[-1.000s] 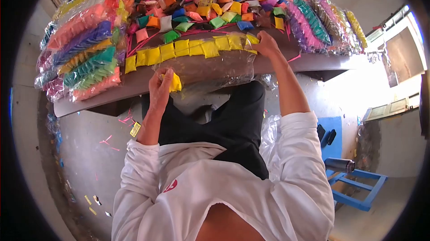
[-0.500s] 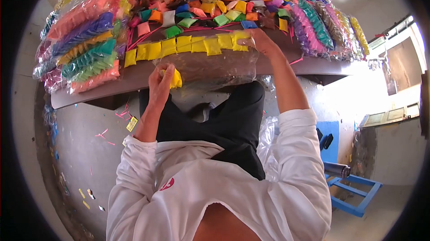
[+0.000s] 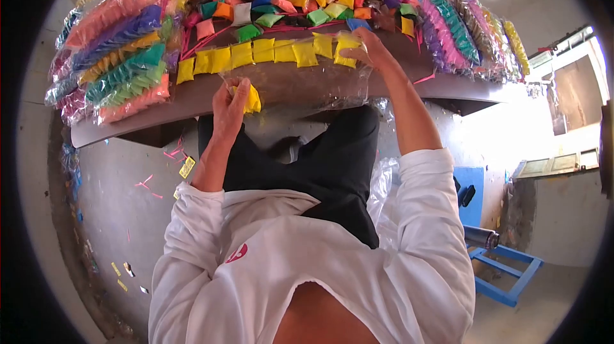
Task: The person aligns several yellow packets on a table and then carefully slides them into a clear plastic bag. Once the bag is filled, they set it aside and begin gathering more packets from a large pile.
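Bags of small colourful packets are stacked at the upper left of the frame, on the left end of the brown desk. Pink ties and a yellow label are on the floor below that end.

Next over, just left of centre, the left hand has its fingers closed around a loose yellow packet, which pokes out on the right side of the hand and points downward in the frame. It's right at the desk's near edge.

The row of yellow packets is in the upper middle, on the desk, above the left hand. Its long axis goes left to right and tilts up a bit toward the right, with the packets side by side and the last couple a little uneven. Clear plastic spreads out below the row, toward the lap. Behind it there's a big mixed-colour pile across the top of the frame.

Right hand is at the right end of the row, fingers at the last yellow packet, pointing up and left. Can't tell if they're actually pinching it.

Further right, more bagged packets lean on the desk at the upper right, and a blue stool is at the lower right.
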